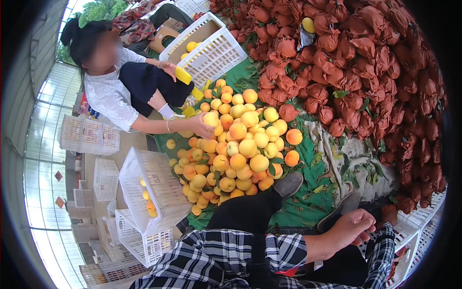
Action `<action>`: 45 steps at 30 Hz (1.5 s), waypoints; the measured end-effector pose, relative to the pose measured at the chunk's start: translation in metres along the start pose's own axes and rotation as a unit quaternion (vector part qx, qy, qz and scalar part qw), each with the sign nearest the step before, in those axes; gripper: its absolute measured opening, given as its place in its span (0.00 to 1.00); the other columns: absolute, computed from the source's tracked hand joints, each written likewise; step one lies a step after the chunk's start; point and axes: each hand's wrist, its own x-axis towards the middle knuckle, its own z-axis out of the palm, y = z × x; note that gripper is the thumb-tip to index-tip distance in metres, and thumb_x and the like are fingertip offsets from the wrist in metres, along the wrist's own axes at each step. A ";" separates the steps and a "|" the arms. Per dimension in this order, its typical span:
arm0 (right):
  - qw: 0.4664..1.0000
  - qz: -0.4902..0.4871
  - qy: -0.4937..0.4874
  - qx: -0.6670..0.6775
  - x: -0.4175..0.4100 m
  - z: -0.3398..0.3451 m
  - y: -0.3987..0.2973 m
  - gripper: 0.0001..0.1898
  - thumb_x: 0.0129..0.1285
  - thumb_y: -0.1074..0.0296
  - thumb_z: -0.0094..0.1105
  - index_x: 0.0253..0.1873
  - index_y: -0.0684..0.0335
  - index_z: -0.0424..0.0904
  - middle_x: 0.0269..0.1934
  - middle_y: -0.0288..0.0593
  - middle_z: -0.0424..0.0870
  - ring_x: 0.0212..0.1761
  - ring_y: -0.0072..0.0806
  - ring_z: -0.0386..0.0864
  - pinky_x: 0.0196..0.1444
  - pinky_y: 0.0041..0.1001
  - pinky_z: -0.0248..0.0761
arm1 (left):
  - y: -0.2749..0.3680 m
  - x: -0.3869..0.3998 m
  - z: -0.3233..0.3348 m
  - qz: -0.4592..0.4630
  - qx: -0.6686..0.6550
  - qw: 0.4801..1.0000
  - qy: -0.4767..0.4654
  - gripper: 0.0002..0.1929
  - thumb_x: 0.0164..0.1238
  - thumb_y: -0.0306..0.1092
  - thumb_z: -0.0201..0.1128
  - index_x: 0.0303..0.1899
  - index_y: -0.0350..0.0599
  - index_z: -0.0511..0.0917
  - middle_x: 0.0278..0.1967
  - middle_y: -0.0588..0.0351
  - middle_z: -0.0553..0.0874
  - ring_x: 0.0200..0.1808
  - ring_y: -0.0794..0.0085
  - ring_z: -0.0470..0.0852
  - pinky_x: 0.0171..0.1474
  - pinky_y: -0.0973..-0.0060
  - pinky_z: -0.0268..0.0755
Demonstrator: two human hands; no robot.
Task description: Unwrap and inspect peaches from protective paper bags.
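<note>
My left hand [349, 231], with loosely curled fingers, is raised above my lap at the lower right; its palm is hidden and nothing shows in it. Beyond it, my right hand [389, 215] reaches to the edge of a large pile of fruit in reddish-brown paper bags [361, 65]. What its fingers touch is not clear. A heap of yellow-orange peaches [248, 148], some with leaves, lies on a green cloth [299, 213] before me. One bagged fruit [288, 112] rests at the heap's right edge.
A person [104, 86] sits opposite, one hand on a peach, the other at a yellow foam net [183, 75]. White plastic crates stand at the upper middle [220, 54], left [155, 188] and lower right [415, 231]. My shoe [288, 185] borders the heap.
</note>
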 end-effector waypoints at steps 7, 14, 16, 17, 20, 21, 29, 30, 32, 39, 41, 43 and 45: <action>0.997 -0.036 -0.044 -0.060 0.027 0.025 0.010 0.11 0.63 0.63 0.51 0.39 0.61 0.83 0.39 0.53 0.83 0.43 0.49 0.81 0.43 0.42 0.75 | -0.003 0.008 -0.001 0.003 -0.014 1.000 0.015 0.12 0.74 0.44 0.53 0.48 0.49 0.72 0.40 0.65 0.78 0.35 0.86 0.77 0.36 0.85 0.71; 0.997 -0.037 -0.040 -0.061 0.028 0.034 0.018 0.10 0.62 0.63 0.53 0.37 0.61 0.82 0.36 0.51 0.83 0.40 0.48 0.81 0.40 0.41 0.74 | -0.002 0.009 0.000 -0.006 -0.028 0.999 0.024 0.11 0.76 0.45 0.51 0.47 0.49 0.71 0.38 0.65 0.77 0.32 0.85 0.76 0.33 0.85 0.69; 0.996 -0.041 -0.039 -0.063 0.030 0.037 0.020 0.10 0.62 0.64 0.53 0.37 0.60 0.82 0.35 0.51 0.83 0.39 0.47 0.82 0.40 0.41 0.74 | -0.003 0.009 0.000 -0.007 -0.014 1.000 0.018 0.12 0.75 0.44 0.52 0.48 0.49 0.72 0.40 0.65 0.78 0.34 0.85 0.76 0.36 0.85 0.70; 0.997 -0.042 -0.037 -0.061 0.032 0.039 0.022 0.09 0.61 0.64 0.54 0.36 0.60 0.82 0.34 0.50 0.83 0.38 0.47 0.82 0.39 0.41 0.74 | -0.003 0.009 -0.001 -0.008 -0.009 1.000 0.017 0.12 0.74 0.44 0.52 0.49 0.49 0.72 0.41 0.65 0.78 0.35 0.85 0.77 0.37 0.85 0.71; 0.997 -0.046 -0.029 -0.059 0.036 0.043 0.026 0.09 0.61 0.64 0.54 0.35 0.60 0.82 0.33 0.50 0.83 0.37 0.46 0.82 0.38 0.41 0.74 | -0.001 0.009 -0.003 -0.008 -0.008 1.000 0.024 0.12 0.74 0.44 0.52 0.48 0.48 0.72 0.41 0.64 0.78 0.35 0.85 0.77 0.37 0.85 0.71; 0.997 -0.047 -0.027 -0.056 0.037 0.041 0.027 0.09 0.61 0.64 0.54 0.35 0.60 0.82 0.33 0.49 0.83 0.36 0.46 0.82 0.38 0.41 0.74 | 0.001 0.009 -0.003 0.002 -0.005 1.000 0.025 0.12 0.74 0.44 0.52 0.48 0.48 0.72 0.41 0.64 0.78 0.35 0.84 0.77 0.37 0.85 0.71; 0.968 -0.075 0.138 0.194 -0.005 -0.088 -0.052 0.09 0.55 0.64 0.59 0.35 0.64 0.80 0.27 0.51 0.80 0.30 0.46 0.80 0.33 0.39 0.71 | 0.025 0.004 -0.002 0.080 0.023 0.995 0.049 0.12 0.75 0.43 0.54 0.48 0.47 0.74 0.41 0.62 0.80 0.39 0.81 0.79 0.39 0.81 0.72; 0.935 -0.136 0.142 0.295 -0.022 -0.122 -0.074 0.12 0.52 0.64 0.60 0.35 0.68 0.78 0.26 0.55 0.77 0.29 0.49 0.78 0.33 0.40 0.69 | 0.029 0.004 -0.004 0.113 0.040 0.991 0.063 0.12 0.74 0.43 0.55 0.48 0.46 0.74 0.42 0.62 0.80 0.40 0.80 0.79 0.41 0.81 0.73; 0.915 -0.227 0.195 0.271 -0.062 -0.194 -0.116 0.10 0.51 0.66 0.60 0.33 0.68 0.74 0.25 0.55 0.73 0.29 0.51 0.76 0.32 0.40 0.68 | 0.038 0.001 -0.008 0.181 0.058 0.976 0.110 0.14 0.70 0.41 0.59 0.51 0.45 0.73 0.46 0.62 0.79 0.48 0.78 0.77 0.48 0.76 0.70; 0.778 -0.522 0.349 0.008 -0.220 -0.372 -0.218 0.13 0.46 0.67 0.65 0.38 0.57 0.74 0.39 0.38 0.76 0.39 0.38 0.76 0.38 0.34 0.73 | 0.076 -0.025 -0.002 0.203 0.035 0.977 0.053 0.37 0.61 0.50 0.70 0.66 0.49 0.60 0.58 0.54 0.72 0.56 0.64 0.75 0.49 0.59 0.75; 0.777 -0.487 0.398 0.021 -0.252 -0.385 -0.232 0.18 0.45 0.68 0.66 0.44 0.56 0.76 0.46 0.36 0.77 0.44 0.37 0.78 0.40 0.33 0.74 | 0.080 -0.036 0.002 0.196 -0.010 0.981 -0.004 0.32 0.61 0.45 0.70 0.63 0.49 0.65 0.54 0.56 0.77 0.52 0.65 0.78 0.49 0.61 0.76; 0.798 -0.400 0.402 0.204 -0.278 -0.384 -0.238 0.28 0.46 0.71 0.71 0.55 0.56 0.75 0.51 0.42 0.77 0.51 0.40 0.78 0.48 0.34 0.75 | 0.079 -0.044 0.006 0.239 -0.070 0.968 -0.044 0.28 0.62 0.41 0.70 0.61 0.47 0.68 0.50 0.57 0.79 0.52 0.66 0.80 0.51 0.64 0.77; 0.778 -0.288 0.313 0.462 -0.291 -0.375 -0.245 0.32 0.52 0.66 0.75 0.62 0.61 0.72 0.54 0.41 0.77 0.51 0.27 0.78 0.52 0.26 0.72 | 0.079 -0.047 0.008 0.328 -0.018 0.941 -0.078 0.28 0.62 0.37 0.69 0.61 0.46 0.67 0.52 0.55 0.78 0.53 0.66 0.79 0.55 0.67 0.76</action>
